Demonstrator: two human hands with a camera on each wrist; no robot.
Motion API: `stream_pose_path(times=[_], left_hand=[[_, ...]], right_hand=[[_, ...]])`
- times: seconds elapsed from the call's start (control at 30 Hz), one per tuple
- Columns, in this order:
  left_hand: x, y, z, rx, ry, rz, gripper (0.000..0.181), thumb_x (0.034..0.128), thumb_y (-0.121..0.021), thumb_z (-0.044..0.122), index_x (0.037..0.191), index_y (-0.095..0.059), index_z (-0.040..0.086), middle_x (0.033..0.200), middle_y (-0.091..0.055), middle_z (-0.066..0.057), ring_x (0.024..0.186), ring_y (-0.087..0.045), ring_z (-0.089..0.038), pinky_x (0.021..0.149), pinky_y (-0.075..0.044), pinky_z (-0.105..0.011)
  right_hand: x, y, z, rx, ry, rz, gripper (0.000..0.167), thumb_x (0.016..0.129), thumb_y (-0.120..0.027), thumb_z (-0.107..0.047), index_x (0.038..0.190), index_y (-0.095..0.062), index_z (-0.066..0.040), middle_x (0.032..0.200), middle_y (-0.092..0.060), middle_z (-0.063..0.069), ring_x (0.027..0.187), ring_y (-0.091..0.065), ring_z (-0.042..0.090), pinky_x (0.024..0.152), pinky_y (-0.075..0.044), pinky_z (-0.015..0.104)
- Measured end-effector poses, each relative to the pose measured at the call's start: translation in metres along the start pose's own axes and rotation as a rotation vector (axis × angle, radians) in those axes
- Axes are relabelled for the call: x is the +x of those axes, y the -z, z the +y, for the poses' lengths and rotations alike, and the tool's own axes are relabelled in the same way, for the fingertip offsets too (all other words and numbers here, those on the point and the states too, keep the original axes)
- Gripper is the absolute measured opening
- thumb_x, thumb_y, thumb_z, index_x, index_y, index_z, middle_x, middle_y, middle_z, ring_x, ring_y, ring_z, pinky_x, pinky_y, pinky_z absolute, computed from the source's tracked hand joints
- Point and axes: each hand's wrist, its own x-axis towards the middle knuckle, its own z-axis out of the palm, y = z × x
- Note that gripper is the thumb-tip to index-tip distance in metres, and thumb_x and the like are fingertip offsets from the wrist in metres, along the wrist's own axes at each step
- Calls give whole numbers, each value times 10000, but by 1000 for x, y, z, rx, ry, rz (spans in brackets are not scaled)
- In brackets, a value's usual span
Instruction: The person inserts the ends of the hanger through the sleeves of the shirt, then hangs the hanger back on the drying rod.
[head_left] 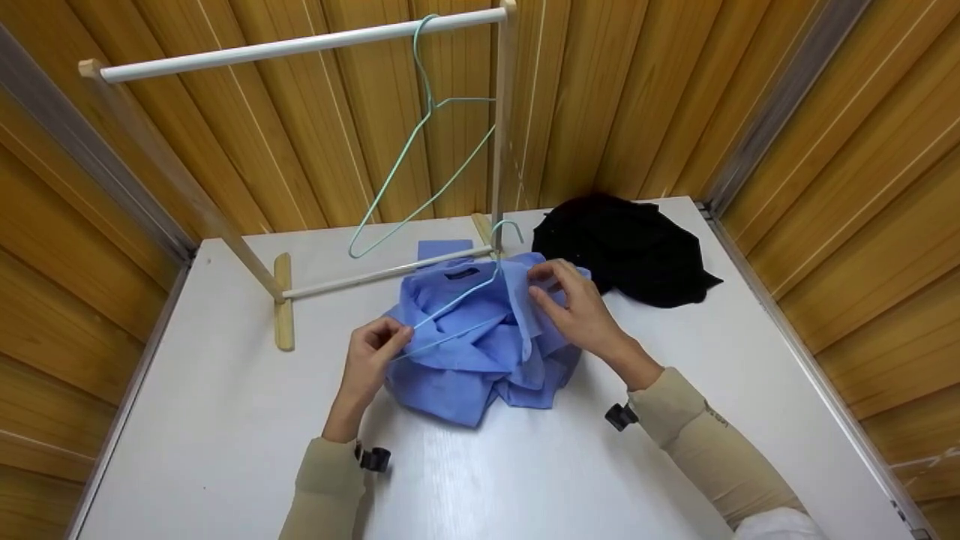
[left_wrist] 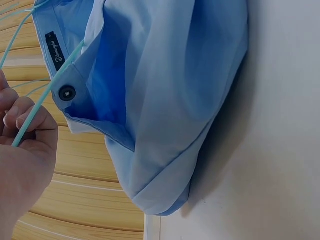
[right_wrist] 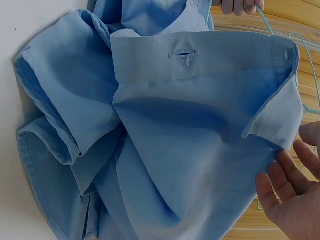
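A crumpled blue garment (head_left: pixel 465 390) lies on the white table; a dark label (head_left: pixel 461 274) shows inside its band. The left wrist view shows a dark button (left_wrist: pixel 67 93), and the right wrist view a buttonhole (right_wrist: pixel 183 54). My left hand (head_left: pixel 371 356) pinches one end of a mint-green wire hanger (head_left: pixel 457 298) over the garment. Fabric hides the hanger's right end. At the garment's right side is my right hand (head_left: pixel 577 307), its fingers loosely bent and thumb apart. In the right wrist view its fingertips (right_wrist: pixel 282 160) touch the fabric near a folded corner.
A rack with a white rail (head_left: pixel 300 49) stands at the back left. Another mint-green hanger (head_left: pixel 390 176) hangs from it near the right post (head_left: pixel 501 135). Black cloth (head_left: pixel 622 251) lies at the back right. Wood-patterned walls (head_left: pixel 630 97) enclose the table (head_left: pixel 225 420).
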Motion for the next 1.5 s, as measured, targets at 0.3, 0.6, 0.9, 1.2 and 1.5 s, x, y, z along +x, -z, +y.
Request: stream_pose_path(times=[0.3, 0.6, 0.9, 1.2, 1.5], left_hand=[[0, 2, -1, 7, 4, -20, 181, 951, -649, -72, 779, -603, -104, 704, -525, 25, 648, -445, -87, 585, -364, -201], [0, 1, 1, 4, 0, -29, 188, 942, -656, -75, 769, -590, -107, 694, -514, 23, 642, -444, -83, 579, -361, -196], [1, 1, 2, -23, -43, -62, 191, 940, -643, -97, 761, -576, -89, 697, -518, 35, 637, -446, -77, 576, -370, -199], [1, 4, 0, -20, -56, -69, 185, 933, -649, -95, 762, -582, -81, 694, -513, 35, 632, -446, -78, 569, -366, -197], [1, 4, -1, 3, -75, -73, 190, 940, -653, -84, 761, -594, -59, 689, -509, 31, 623, -442, -84, 558, -364, -205]], right_hand=[[6, -2, 3, -38, 33, 60, 283, 1007, -683, -143, 1263, -681, -21, 1223, -637, 86, 1156, -594, 228, 982, -463, 432], [10, -1, 2, -56, 26, 39, 243, 984, -713, -118, 1203, -711, -15, 1188, -675, 84, 1136, -617, 224, 985, -479, 422], [12, 1, 0, -59, 8, 12, 242, 943, -767, -118, 1165, -719, -35, 1108, -704, 51, 1062, -620, 206, 916, -506, 400], [13, 2, -1, -64, 2, -47, 197, 955, -741, -78, 1149, -742, -44, 1076, -683, 48, 1053, -610, 182, 920, -530, 341], [13, 1, 1, -89, 55, -72, 132, 968, -716, -56, 1095, -724, -22, 1048, -677, 67, 1014, -605, 206, 893, -523, 353]])
